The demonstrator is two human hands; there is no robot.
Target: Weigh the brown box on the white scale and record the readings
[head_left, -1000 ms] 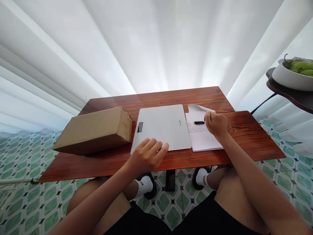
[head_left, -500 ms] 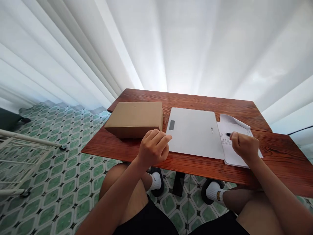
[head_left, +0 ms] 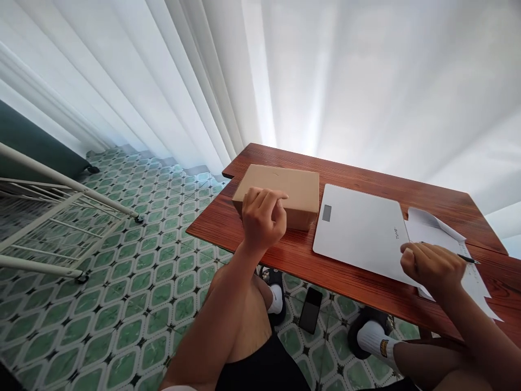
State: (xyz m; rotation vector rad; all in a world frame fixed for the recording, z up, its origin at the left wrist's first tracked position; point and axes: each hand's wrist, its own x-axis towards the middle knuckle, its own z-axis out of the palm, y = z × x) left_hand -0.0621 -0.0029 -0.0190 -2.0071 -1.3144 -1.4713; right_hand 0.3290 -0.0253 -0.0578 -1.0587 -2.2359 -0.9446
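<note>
Scale (head_left: 360, 228) separates box (head_left: 295, 182) from paper (head_left: 427, 231); left fingers (head_left: 260, 200) curled together, cannot tell if right fingers (head_left: 427, 253) clamp pen (head_left: 469, 259)

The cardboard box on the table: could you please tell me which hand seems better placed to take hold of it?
Probably the left hand: it appears just in front of the cardboard box, though contact is unclear. The right hand is at the scale's opposite end, near the papers and pen.

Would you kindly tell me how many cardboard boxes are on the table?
1. The cardboard box sits on the table, to the left of the white scale and partly hidden behind the left hand. No other shows.
</note>
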